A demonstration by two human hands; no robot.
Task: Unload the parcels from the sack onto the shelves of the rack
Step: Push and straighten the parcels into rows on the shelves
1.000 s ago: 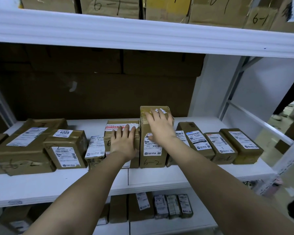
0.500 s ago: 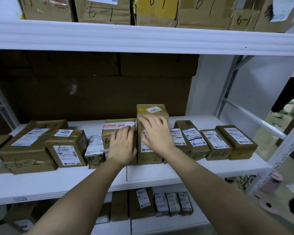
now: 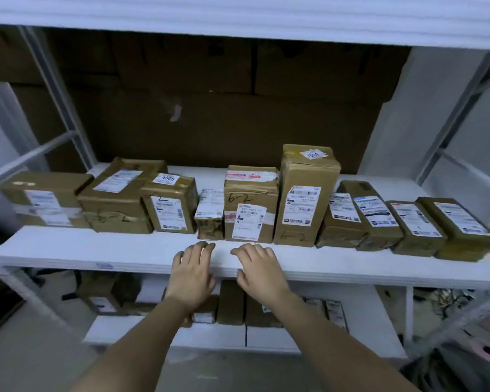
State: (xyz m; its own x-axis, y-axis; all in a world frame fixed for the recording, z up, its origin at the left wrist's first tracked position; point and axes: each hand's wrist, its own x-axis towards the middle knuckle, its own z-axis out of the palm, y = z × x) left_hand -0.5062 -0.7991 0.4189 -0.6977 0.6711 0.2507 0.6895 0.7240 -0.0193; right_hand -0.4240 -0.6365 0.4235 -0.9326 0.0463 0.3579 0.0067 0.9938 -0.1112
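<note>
Both hands, left hand (image 3: 191, 275) and right hand (image 3: 259, 271), hover empty over the middle shelf (image 3: 96, 250), fingers loosely spread. Taped cardboard parcels (image 3: 249, 203) stand lined up behind. Best next: fetch another from the unseen sack.

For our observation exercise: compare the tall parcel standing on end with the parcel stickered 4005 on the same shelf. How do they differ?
The tall parcel stands upright, rising above its neighbours; the 4005 parcel sits lower and squatter. The tall parcel's front shows a handwritten 6-2 below its label; the 4005 parcel's front shows only a faint mark above its label. The tall one is right of both hands, the 4005 one left. Both are taped brown cardboard with a small numbered top sticker.
</note>
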